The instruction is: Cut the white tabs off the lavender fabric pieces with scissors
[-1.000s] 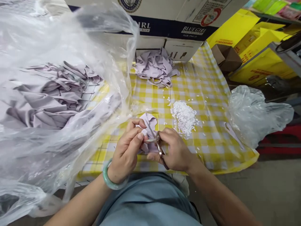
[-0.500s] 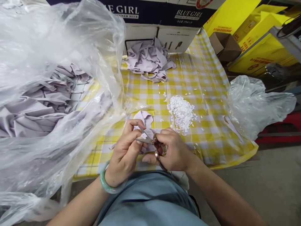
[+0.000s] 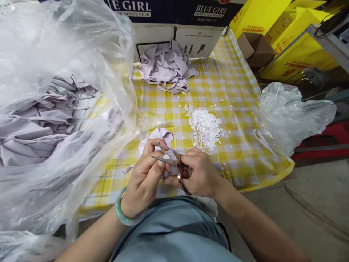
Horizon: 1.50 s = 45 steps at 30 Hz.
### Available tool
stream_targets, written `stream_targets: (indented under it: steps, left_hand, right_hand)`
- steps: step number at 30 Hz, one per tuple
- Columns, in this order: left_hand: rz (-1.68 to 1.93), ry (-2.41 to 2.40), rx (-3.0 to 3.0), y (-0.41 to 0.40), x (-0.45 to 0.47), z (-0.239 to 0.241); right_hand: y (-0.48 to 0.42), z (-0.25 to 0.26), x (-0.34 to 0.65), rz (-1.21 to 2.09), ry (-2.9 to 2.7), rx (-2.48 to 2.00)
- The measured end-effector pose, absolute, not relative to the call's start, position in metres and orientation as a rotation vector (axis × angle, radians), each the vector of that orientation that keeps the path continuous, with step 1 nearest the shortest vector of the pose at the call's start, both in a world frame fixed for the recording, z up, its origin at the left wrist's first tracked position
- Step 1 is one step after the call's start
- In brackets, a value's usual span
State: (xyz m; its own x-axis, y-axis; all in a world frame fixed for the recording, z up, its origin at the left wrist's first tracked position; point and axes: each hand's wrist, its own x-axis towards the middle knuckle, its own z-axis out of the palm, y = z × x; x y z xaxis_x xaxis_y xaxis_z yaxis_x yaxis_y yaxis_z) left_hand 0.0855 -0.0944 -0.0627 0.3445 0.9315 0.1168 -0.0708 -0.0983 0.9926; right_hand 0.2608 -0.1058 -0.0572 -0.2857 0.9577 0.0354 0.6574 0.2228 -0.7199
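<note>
My right hand (image 3: pixel 200 171) is closed round a pair of scissors (image 3: pixel 176 163), fingers in the loops, blades parted and pointing left. The blades reach across the fingertips of my left hand (image 3: pixel 147 171), which is pinched on a piece of lilac fabric (image 3: pixel 159 134). Part of that fabric shows behind the hand; the bit in the pinch is mostly hidden. A jade-green bangle (image 3: pixel 128 214) circles my left wrist. Just beyond my right hand lies a heap of tiny white rectangular pieces (image 3: pixel 206 127), some scattered around it.
A checked yellow-and-white cloth (image 3: pixel 240 145) covers the table. Lilac strips (image 3: pixel 165 65) are piled before a beer carton (image 3: pixel 201 40). A large clear plastic bag (image 3: pixel 109 120) with more lilac fabric fills the left. Another clear bag (image 3: pixel 294 116) hangs at the right edge, near yellow bags (image 3: pixel 302 62).
The small white piece seen between the scissor blades no longer shows there. The blades remain parted. The whole view has shifted slightly, with the table's things sitting further left.
</note>
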Motion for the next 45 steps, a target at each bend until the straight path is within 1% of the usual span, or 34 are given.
stream_targets:
  steps: [13,15,18,21,23,25,28,30,32,35,39,41,43,45]
  left_hand:
    - [0.846,0.744,1.589,-0.071,0.151,-0.067]
    - [0.813,0.734,1.602,-0.070,0.158,-0.069]
    - [0.775,0.740,1.606,-0.069,0.159,-0.069]
    - [0.758,0.774,1.664,-0.065,0.137,-0.064]
    - [0.758,0.868,1.791,-0.062,0.111,-0.065]
    - [0.755,1.060,1.992,-0.062,0.080,-0.070]
    - [0.640,1.291,2.197,-0.072,0.046,-0.084]
    - [0.565,1.229,2.170,-0.081,0.039,-0.090]
    - [0.564,1.107,2.091,-0.082,0.045,-0.087]
    - [0.727,1.086,2.065,-0.051,0.070,-0.062]
    - [1.138,1.245,2.091,0.044,0.110,-0.004]
    - [1.247,1.319,2.050,0.094,0.122,0.015]
    - [1.282,1.374,2.000,0.124,0.127,0.018]
    - [1.301,1.401,1.959,0.128,0.125,0.005]
  right_hand:
    - [-0.135,-0.075,0.319,0.480,-1.919,-1.863]
    - [-0.137,-0.078,0.325,0.532,-1.852,-1.933]
    - [-0.137,-0.081,0.332,0.738,-1.633,-2.001]
    - [-0.133,-0.080,0.335,0.798,-1.521,-1.955]
    - [-0.130,-0.080,0.329,0.746,-1.609,-1.834]
    - [-0.127,-0.084,0.313,0.711,-1.725,-1.689]
    - [-0.128,-0.096,0.274,0.717,-1.859,-1.553]
    - [-0.128,-0.102,0.249,0.730,-1.910,-1.536]
    - [-0.121,-0.103,0.233,0.793,-1.886,-1.530]
    - [-0.084,-0.082,0.232,0.811,-1.723,-1.491]
    - [0.016,-0.020,0.255,0.591,-1.516,-1.478]
    - [0.071,0.008,0.269,0.501,-1.472,-1.503]
    - [0.111,0.021,0.282,0.462,-1.445,-1.546]
    - [0.123,0.016,0.288,0.448,-1.436,-1.577]
